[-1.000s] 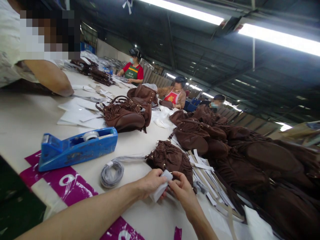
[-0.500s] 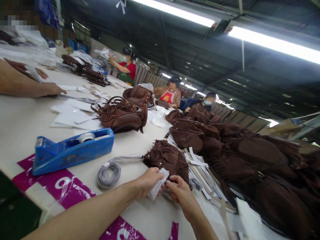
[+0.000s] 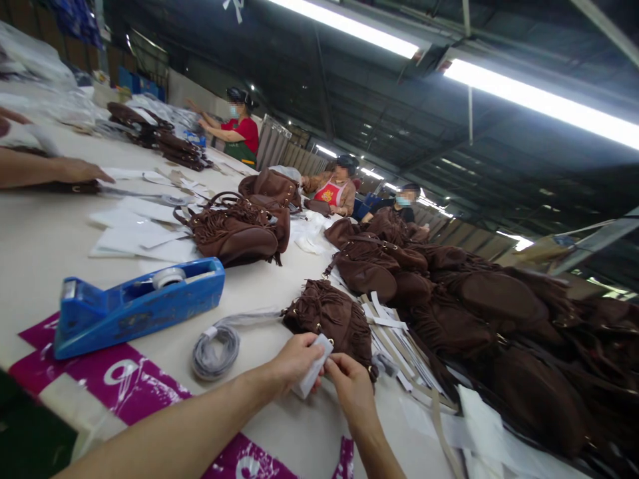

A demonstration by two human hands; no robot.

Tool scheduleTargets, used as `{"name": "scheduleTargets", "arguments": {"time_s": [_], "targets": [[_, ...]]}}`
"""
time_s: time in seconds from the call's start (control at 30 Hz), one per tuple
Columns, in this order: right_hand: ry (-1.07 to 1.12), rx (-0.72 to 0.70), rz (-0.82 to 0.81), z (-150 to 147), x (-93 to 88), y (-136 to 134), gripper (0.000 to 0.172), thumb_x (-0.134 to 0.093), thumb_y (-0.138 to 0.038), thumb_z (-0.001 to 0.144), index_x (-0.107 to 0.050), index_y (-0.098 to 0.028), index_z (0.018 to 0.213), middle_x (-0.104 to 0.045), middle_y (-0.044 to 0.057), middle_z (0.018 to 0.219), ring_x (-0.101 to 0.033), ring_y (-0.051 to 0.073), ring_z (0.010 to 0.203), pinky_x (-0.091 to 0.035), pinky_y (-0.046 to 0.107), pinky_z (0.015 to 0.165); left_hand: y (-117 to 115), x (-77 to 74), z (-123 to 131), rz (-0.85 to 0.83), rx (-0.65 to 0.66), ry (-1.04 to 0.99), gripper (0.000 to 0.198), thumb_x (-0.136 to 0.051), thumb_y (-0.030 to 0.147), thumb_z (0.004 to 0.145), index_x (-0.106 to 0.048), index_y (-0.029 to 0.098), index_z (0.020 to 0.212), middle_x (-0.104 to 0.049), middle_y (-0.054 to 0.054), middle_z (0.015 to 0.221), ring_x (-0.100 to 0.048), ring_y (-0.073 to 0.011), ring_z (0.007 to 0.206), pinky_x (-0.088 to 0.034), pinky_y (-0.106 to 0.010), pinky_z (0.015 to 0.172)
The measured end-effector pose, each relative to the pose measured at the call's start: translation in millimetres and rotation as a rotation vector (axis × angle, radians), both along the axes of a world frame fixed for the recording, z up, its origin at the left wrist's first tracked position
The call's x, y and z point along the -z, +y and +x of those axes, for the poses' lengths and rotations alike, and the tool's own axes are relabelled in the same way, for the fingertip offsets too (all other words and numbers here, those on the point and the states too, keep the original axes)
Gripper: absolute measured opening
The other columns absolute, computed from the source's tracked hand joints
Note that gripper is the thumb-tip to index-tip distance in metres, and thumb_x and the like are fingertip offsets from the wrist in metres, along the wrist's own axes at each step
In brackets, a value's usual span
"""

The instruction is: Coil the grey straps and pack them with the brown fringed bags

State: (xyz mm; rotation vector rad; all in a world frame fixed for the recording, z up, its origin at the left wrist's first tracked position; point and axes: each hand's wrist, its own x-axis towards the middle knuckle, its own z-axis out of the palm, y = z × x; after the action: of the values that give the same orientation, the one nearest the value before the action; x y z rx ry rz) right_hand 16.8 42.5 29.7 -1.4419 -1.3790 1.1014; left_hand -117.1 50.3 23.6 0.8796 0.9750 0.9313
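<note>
A small brown fringed bag [image 3: 329, 309] with gold rings lies on the table just beyond my hands. My left hand [image 3: 292, 362] is closed around a folded piece of white paper [image 3: 314, 368], held by the near edge of the bag. Close against the right side of that paper, my right hand [image 3: 352, 389] has thumb and fingers pinched together; what lies between them is too small to make out. Left of the bag is a coiled strap [image 3: 215, 351] in grey wrapping, with a length running to the bag.
A blue tape dispenser [image 3: 140, 303] stands at left on purple plastic [image 3: 124, 376]. Brown bags [image 3: 499, 299] are heaped along the right, beside paper strips [image 3: 394, 339]. White sheets [image 3: 142, 229] lie further back. A co-worker's arm [image 3: 50, 169] reaches in from the left; several people work beyond.
My right fingers have drawn in closer to the white paper and are more pinched. My left hand keeps its hold. The view has shifted slightly, and a co-worker in red has moved their arms.
</note>
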Motion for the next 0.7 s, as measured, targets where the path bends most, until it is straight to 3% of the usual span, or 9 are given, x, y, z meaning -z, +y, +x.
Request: {"name": "scheduleTargets", "arguments": {"time_s": [0.13,0.3,0.43,0.5,0.57,0.63,0.7], "targets": [[0.121,-0.009,-0.143,-7.8,-3.4,-2.1,0.032,-0.068,-0.044,0.06,-0.064,-0.015,0.073,-0.043,-0.007,0.049,-0.027,0.006,0.042,-0.015,0.02,0.04,-1.6,4.3,0.9,0.075,0.024,0.018,0.021,-0.055,0.037,0.081,-0.054,0.017,0.087,-0.051,0.003,0.056,-0.049,-0.0099,0.038,-0.038,-0.018,0.036],[0.477,0.056,-0.28,-12.9,3.1,-1.4,0.053,-0.085,-0.048,0.045,-0.055,-0.017,0.075,-0.031,-0.014,0.048,-0.02,0.001,0.039,-0.01,0.015,0.038,-0.1,13.1,-4.0,0.234,0.101,0.133,0.023,-0.05,0.039,0.081,-0.056,0.018,0.087,-0.054,0.002,0.059,-0.05,-0.0125,0.042,-0.04,-0.021,0.04],[0.624,0.047,-0.335,-11.7,8.5,1.6,0.059,-0.092,-0.037,0.038,-0.049,-0.019,0.074,-0.026,-0.017,0.046,-0.011,-0.001,0.039,-0.007,0.013,0.037,1.2,-1.1,-24.6,0.446,0.141,0.408,0.023,-0.058,0.038,0.075,-0.062,0.018,0.084,-0.06,0.001,0.068,-0.055,-0.0138,0.059,-0.04,-0.018,0.049],[0.639,0.016,-0.344,-9.8,10.7,2.5,0.058,-0.092,-0.038,0.041,-0.049,-0.019,0.074,-0.024,-0.018,0.045,-0.009,-0.001,0.039,-0.006,0.012,0.037,3.4,-12.7,-36.0,0.374,0.224,0.442,0.027,-0.056,0.041,0.076,-0.065,0.019,0.089,-0.062,0.0,0.067,-0.057,-0.0156,0.059,-0.041,-0.019,0.049],[0.642,-0.029,-0.342,-6.9,14.3,3.2,0.054,-0.09,-0.041,0.047,-0.048,-0.019,0.073,-0.021,-0.018,0.046,-0.008,-0.001,0.039,-0.007,0.012,0.037,7.4,-21.6,-43.7,0.175,0.253,0.407,0.031,-0.047,0.04,0.08,-0.065,0.019,0.096,-0.061,-0.001,0.062,-0.057,-0.0175,0.052,-0.043,-0.023,0.047],[0.629,-0.051,-0.333,-3.1,19.6,3.9,0.053,-0.088,-0.044,0.051,-0.046,-0.02,0.071,-0.018,-0.017,0.046,-0.008,-0.001,0.038,-0.007,0.013,0.037,12.3,-24.6,-46.3,0.039,0.188,0.383,0.027,-0.047,0.032,0.077,-0.065,0.018,0.09,-0.061,-0.003,0.061,-0.057,-0.0182,0.049,-0.045,-0.026,0.047],[0.608,-0.03,-0.321,0.9,25.2,4.4,0.052,-0.088,-0.046,0.051,-0.046,-0.02,0.069,-0.019,-0.017,0.044,-0.011,0.0,0.036,-0.009,0.013,0.036,16.2,-22.2,-44.5,0.012,0.143,0.359,0.017,-0.053,0.024,0.069,-0.064,0.016,0.08,-0.063,-0.005,0.064,-0.058,-0.018,0.052,-0.046,-0.026,0.047]]}}
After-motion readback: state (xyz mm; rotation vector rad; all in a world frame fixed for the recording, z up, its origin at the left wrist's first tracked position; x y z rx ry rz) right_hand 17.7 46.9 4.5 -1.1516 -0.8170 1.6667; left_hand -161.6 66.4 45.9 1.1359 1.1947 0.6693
